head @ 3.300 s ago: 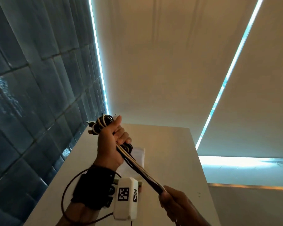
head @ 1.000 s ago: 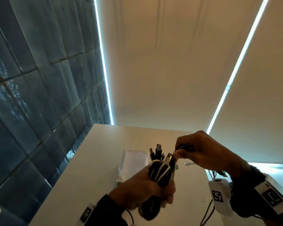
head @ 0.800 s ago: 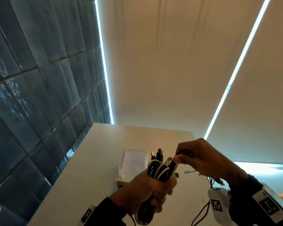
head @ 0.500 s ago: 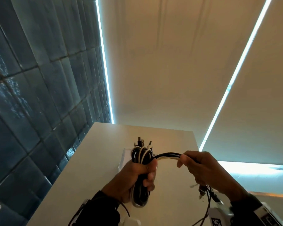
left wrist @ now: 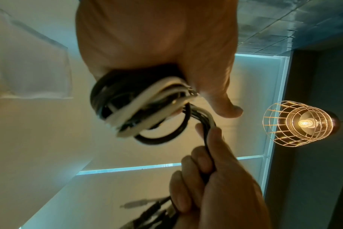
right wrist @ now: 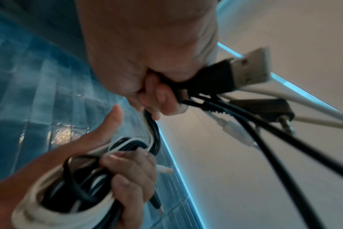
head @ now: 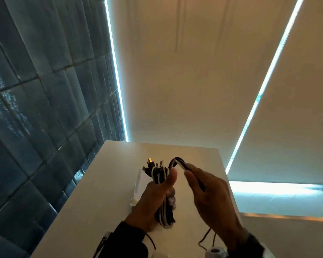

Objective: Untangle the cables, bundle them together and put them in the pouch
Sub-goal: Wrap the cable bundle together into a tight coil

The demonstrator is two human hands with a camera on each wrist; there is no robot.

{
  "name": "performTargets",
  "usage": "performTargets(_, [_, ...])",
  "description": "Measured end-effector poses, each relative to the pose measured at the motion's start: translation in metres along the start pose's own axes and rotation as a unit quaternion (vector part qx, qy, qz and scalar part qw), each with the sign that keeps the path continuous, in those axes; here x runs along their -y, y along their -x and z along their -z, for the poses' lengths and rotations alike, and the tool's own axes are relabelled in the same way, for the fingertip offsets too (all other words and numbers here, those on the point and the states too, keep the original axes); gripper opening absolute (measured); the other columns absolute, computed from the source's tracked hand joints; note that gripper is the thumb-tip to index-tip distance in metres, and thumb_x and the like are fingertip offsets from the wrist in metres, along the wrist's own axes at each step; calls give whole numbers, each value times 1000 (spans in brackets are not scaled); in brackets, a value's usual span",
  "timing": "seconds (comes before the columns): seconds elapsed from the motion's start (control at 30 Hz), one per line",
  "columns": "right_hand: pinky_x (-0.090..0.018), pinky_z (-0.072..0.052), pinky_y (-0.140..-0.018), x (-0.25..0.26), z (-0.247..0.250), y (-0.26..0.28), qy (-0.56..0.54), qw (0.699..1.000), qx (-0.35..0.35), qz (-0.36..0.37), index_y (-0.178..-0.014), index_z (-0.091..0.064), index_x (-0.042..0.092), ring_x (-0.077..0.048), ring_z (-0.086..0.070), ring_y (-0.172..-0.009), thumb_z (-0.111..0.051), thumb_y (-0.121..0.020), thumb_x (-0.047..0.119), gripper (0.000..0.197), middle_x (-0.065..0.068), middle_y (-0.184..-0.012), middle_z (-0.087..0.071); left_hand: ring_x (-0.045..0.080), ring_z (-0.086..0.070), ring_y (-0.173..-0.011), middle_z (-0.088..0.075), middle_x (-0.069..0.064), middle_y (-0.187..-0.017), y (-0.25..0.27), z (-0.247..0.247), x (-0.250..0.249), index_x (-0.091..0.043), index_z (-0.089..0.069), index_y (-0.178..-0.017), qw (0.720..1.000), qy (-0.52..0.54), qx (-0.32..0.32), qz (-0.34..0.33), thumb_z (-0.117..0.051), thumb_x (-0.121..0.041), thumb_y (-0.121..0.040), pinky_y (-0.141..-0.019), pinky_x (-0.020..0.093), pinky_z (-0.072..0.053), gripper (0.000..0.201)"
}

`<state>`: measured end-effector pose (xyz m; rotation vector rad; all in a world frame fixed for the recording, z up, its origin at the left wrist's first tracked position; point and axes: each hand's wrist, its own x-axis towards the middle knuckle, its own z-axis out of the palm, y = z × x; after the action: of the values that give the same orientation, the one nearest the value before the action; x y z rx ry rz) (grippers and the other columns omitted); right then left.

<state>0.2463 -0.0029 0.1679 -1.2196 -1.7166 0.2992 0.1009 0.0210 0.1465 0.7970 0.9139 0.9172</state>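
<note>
The right hand [head: 211, 200] grips the loose cable tails [head: 177, 162] arching from the coiled cable bundle [head: 161, 194], which the left hand [head: 153, 200] clasps just beside it. Beyond the left hand, the white pouch [head: 139, 185] lies on the desk [head: 101, 192].

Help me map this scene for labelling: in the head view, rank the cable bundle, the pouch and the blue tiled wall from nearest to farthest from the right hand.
1. cable bundle, just left, in the left hand.
2. pouch, on the table behind that hand.
3. blue tiled wall, far left.
</note>
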Motion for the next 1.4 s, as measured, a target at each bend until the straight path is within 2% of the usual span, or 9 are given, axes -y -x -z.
performTargets(0.17, [-37, -56, -58, -2, -23, 8, 79, 983, 152, 68, -103, -58, 15, -17, -62, -65, -39, -93, 37, 31, -1, -82, -62, 36, -67, -96, -70, 20, -104, 7, -14, -1, -6, -74, -95, 995, 94, 14, 42, -82, -59, -53, -94, 54, -50, 68])
performTargets(0.33, [-24, -55, -73, 10, -27, 6, 122, 959, 252, 45, -138, -29, 22, -12, -61, -82, -41, -102, 32, 39, 3, -113, -53, 30, -68, -84, -71, 11, -88, -9, -10, -2, -7, -66, -109, 980, 172, -101, 0, -70, -46, -77, -75, 44, -57, 51])
performTargets(0.53, [-23, -49, -61, 12, -29, 24, 8, 983, 179, -47, -105, -38, 33, -9, -59, -72, -40, -99, 44, 13, 11, -91, -62, 12, -42, -43, -42, -2, -51, -21, -2, -23, -14, -47, -62, 957, 255, -133, -42, -69, -27, -73, -50, 27, -41, 28])
performTargets(0.7, [-20, -52, -68, -19, -15, 43, -117, 968, 205, -84, -98, -62, 29, -3, -65, -74, -56, -95, 33, 7, 10, -82, -70, 10, -33, -41, -32, -7, -48, -24, 12, -31, -22, -40, -59, 947, 261, -167, -88, -68, -12, -78, -55, 27, -37, 35])
performTargets(0.8, [-37, -54, -88, -57, -3, 61, -88, 963, 223, -124, -96, -69, 39, -2, -66, -97, -61, -83, 58, 24, 20, -98, -71, 13, -37, -46, -35, -5, -48, -25, 31, -41, -22, -38, -54, 944, 268, -150, -117, -69, -13, -71, -57, 27, -41, 36])
performTargets(0.93, [-27, -42, -102, -57, 3, 46, -149, 953, 208, -162, -125, -56, 48, 8, -49, -123, -46, -76, 79, 59, 28, -129, -57, 11, -39, -41, -36, -6, -46, -24, 21, -41, -22, -38, -54, 947, 259, -117, -150, -65, -6, -72, -53, 26, -43, 36])
performTargets(1.17, [-39, -57, -71, -13, -24, 5, -149, 925, 329, -118, -100, -63, 16, -21, -66, -77, -57, -83, 62, 49, -6, -89, -68, 11, -43, -42, -40, -2, -50, -21, 0, -36, -17, -46, -69, 955, 199, -112, -191, -57, 8, -82, -49, 25, -46, 30])
performTargets(1.3, [-26, -57, -68, -10, -36, 9, -234, 886, 367, -159, -89, -64, 16, -10, -65, -68, -56, -96, 24, 13, 1, -80, -70, 14, -53, -51, -49, 2, -58, -19, 7, -36, -17, -52, -71, 958, 179, -112, -194, -65, 2, -72, -56, 28, -51, 23])
performTargets(1.4, [-20, -51, -52, -9, -38, 19, -365, 819, 382, -223, -92, -65, 9, -9, -59, -55, -62, -91, 32, 23, 2, -71, -66, 14, -56, -54, -53, 3, -61, -18, 16, -38, -16, -56, -71, 958, 209, -108, -163, -69, -5, -67, -65, 32, -49, 17])
